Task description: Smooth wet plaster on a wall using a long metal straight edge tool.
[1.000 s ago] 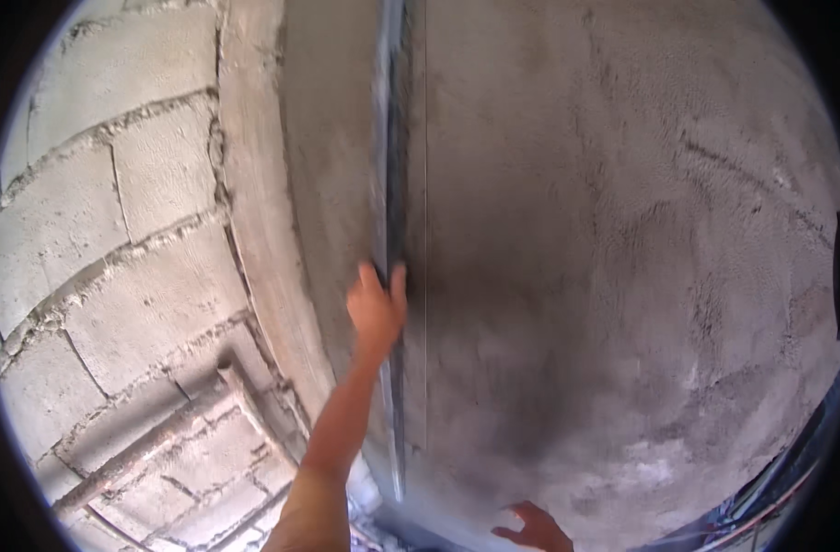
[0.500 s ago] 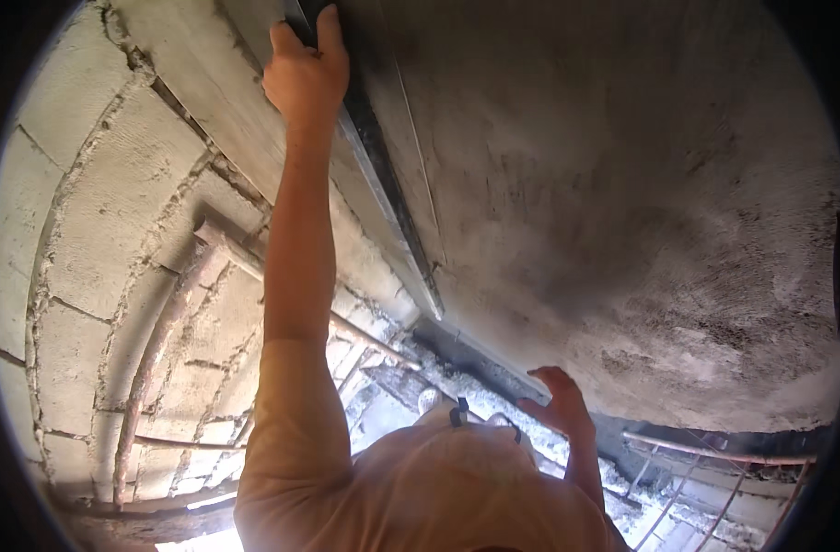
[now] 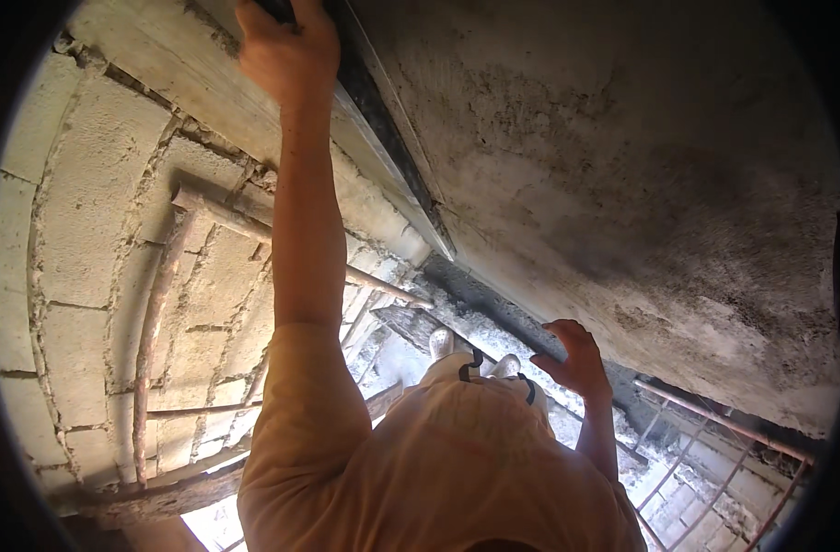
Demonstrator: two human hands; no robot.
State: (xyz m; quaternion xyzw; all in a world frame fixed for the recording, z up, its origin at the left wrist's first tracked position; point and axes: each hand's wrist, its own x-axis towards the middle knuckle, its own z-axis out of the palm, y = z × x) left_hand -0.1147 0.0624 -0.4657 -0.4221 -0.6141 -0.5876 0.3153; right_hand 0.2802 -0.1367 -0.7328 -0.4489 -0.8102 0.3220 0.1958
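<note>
Half a second on, pinching dark bar [image 3: 399, 158] with left hand [image 3: 295, 53], higher in view; keeping right hand [image 3: 578, 363] spread, thumb out.

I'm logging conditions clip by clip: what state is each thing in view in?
Left hand: raised, gripping the dark bar.
Right hand: empty, fingers loosely curved and apart.
Dark bar: slanted, lower end free of either hand.
Grey wall: coated, patchy, rough in places.
Block wall: uncoated, mortar joints exposed.
Shirt: worn, creased.
</note>
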